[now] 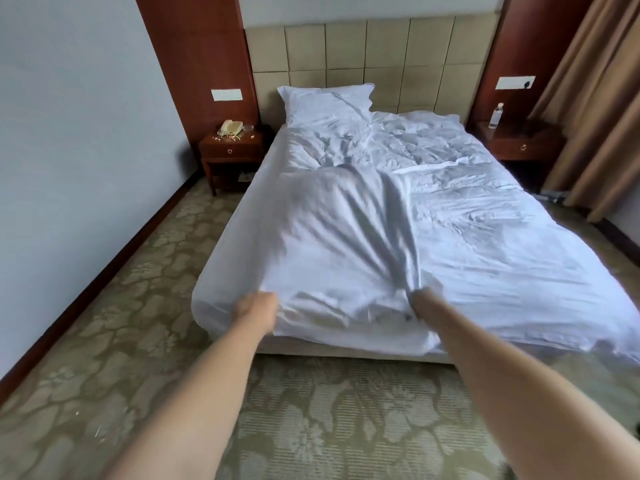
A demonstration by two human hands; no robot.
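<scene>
— At the foot of the bed (242, 237), both fists are closed on cloth. The left hand (256, 308) bunches the near-left corner of the duvet (433, 220), and the right hand (424, 301) clamps a gather of the same hem further along.

— Can you see the fingers?

— Hardly. They curl under the fabric, and creases fan out from each fist toward the headboard (374, 53).

— So where does the duvet sit from there?

— It starts in the hands and runs away from them up the mattress. Between the fists it sags in a loose fold over the bed's end. Beyond them a blurred hump rises off the sheet, about halfway to the pillow (327, 103). The whole cover lies skewed to the right. Bare sheet shows down the left side, while the right edge spills over the side toward the carpet (346, 410).

— What could go wrong?

— I'd say the hold is too narrow. Both hands are on the left half of the hem, so a shake would probably lift only that half. The right corner would then trail, or slide further off the bed. A hard tug straight back might also drag the top edge away from the pillow. The right hand grips a bunch rather than a corner, so cloth could slip through.

— And the bedside things?

— The telephone (231, 128) and the water bottle (496, 115) stand well apart from the cloth, so I'd expect no trouble there.
</scene>
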